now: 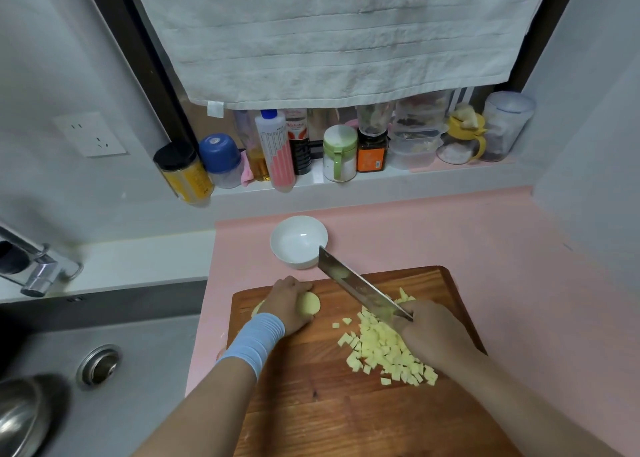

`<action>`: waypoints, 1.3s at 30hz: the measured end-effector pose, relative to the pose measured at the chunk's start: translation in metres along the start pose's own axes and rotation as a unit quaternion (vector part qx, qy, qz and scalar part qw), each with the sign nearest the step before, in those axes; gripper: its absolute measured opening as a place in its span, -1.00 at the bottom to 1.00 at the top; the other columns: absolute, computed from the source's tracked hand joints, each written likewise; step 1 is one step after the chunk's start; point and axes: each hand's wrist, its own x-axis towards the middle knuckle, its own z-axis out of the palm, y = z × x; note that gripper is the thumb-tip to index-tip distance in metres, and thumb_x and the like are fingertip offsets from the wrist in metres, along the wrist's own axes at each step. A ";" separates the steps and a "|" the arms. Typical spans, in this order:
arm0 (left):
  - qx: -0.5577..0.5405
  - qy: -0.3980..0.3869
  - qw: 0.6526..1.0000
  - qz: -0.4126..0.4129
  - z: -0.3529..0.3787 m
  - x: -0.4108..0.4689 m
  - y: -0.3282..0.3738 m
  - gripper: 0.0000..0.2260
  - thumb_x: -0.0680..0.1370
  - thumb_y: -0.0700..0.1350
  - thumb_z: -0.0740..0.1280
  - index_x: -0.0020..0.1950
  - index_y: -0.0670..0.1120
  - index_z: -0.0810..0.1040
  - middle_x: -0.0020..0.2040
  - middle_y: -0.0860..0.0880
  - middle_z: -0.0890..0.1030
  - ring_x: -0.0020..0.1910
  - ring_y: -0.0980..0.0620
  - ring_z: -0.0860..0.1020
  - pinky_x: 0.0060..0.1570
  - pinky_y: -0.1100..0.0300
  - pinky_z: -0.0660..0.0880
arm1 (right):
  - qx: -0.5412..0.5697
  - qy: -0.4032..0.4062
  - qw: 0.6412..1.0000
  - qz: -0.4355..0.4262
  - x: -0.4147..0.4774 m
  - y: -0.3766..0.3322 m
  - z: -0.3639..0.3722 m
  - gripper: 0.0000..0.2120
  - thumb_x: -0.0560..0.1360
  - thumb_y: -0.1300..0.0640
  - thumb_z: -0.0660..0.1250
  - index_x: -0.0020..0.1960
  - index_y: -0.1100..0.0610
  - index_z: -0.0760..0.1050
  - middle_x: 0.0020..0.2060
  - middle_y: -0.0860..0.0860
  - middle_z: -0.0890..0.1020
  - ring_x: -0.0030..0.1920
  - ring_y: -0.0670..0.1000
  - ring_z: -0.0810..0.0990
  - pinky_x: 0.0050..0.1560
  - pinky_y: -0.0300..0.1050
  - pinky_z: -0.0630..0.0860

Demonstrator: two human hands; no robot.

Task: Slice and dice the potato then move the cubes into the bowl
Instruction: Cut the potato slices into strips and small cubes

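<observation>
A pale peeled potato piece (309, 303) lies on the wooden cutting board (311, 397) at its far left. My left hand (288, 305), with a light blue wristband, grips that piece from above. My right hand (427, 332) holds the handle of a cleaver (353, 283), whose blade is raised and points toward the bowl. A pile of yellow potato cubes (384, 349) sits on the board under and left of my right hand. The white bowl (298, 241) stands empty on the pink counter behind the board.
A steel sink (104, 370) with a drain and a metal pot (17, 418) lies to the left, with a faucet (38, 273) above. Jars and bottles (339, 151) line the sill behind, under a hanging towel. The pink counter (502, 248) extends right of the board.
</observation>
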 end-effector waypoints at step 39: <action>-0.096 0.301 0.930 0.187 0.133 -0.163 -0.009 -0.90 0.47 -0.18 0.38 -0.03 -0.09 0.62 0.03 0.01 0.60 0.07 -0.04 0.55 0.15 0.12 0.49 | -0.199 -0.016 0.965 -0.171 -0.107 -0.008 0.074 -0.76 0.65 -0.07 0.16 0.14 -0.07 0.58 -0.27 -0.10 0.62 -0.26 -0.06 0.59 -0.26 -0.17 0.49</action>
